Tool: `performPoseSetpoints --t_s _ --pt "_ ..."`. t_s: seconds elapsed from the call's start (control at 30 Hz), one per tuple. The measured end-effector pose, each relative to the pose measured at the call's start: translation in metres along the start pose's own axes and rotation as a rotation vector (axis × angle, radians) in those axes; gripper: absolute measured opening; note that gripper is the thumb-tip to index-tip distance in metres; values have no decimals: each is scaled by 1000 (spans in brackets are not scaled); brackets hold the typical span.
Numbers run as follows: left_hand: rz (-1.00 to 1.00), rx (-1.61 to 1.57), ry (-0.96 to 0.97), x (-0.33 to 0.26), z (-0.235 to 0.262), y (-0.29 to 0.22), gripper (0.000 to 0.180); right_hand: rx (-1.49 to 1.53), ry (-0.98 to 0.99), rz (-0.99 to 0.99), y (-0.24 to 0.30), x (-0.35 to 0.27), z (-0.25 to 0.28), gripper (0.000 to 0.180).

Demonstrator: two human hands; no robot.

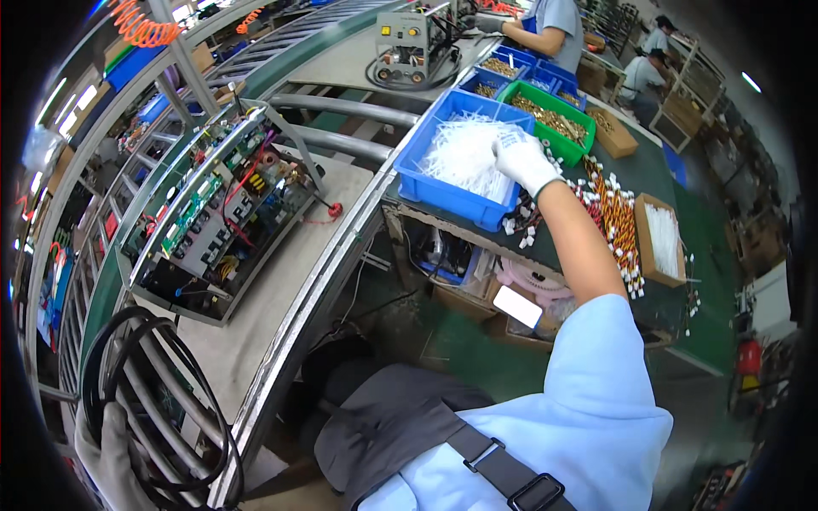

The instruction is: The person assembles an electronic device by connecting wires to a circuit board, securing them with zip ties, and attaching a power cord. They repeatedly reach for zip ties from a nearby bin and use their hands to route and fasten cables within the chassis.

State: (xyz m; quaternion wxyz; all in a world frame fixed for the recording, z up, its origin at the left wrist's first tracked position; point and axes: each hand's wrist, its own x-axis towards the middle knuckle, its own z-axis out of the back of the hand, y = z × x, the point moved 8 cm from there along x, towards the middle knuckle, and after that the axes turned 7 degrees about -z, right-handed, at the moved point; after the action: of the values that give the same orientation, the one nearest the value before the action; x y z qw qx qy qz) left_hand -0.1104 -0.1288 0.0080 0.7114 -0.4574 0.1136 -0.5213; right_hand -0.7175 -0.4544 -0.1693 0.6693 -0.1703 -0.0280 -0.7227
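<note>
A blue bin (464, 198) holds a heap of thin white cable ties (467, 153). My right hand (521, 160), in a white glove, is over the bin's right side, its curled fingers pinching at the ties. At the lower left my left hand (111, 447), in a greyish glove, is closed around a looped black cable (183, 349). Just beyond that cable, an opened machine chassis (230, 221) stands on a pale board, its circuit boards, red wires and components exposed. A red wire end hangs from its right side.
Beside the bin are a green bin (550, 100) of brass-coloured parts, bundled red-and-yellow wires (609, 213) and a cardboard box (665, 238) of white strips. A metal rail (328, 268) edges the roller conveyor (175, 400). Another machine (405, 51) and a co-worker (554, 34) are farther back.
</note>
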Motion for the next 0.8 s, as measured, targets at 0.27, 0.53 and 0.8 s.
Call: performPoseSetpoints --t_s 0.27,0.53,0.8 --pt "-22 475 131 -28 -14 -48 18 488 -135 83 23 -21 85 27" --pt "-493 860 469 -56 -23 -39 30 2130 403 1071 382 -176 303 17" --pt "-55 245 -72 -50 107 41 46 1553 1431 1413 535 -280 340 23"
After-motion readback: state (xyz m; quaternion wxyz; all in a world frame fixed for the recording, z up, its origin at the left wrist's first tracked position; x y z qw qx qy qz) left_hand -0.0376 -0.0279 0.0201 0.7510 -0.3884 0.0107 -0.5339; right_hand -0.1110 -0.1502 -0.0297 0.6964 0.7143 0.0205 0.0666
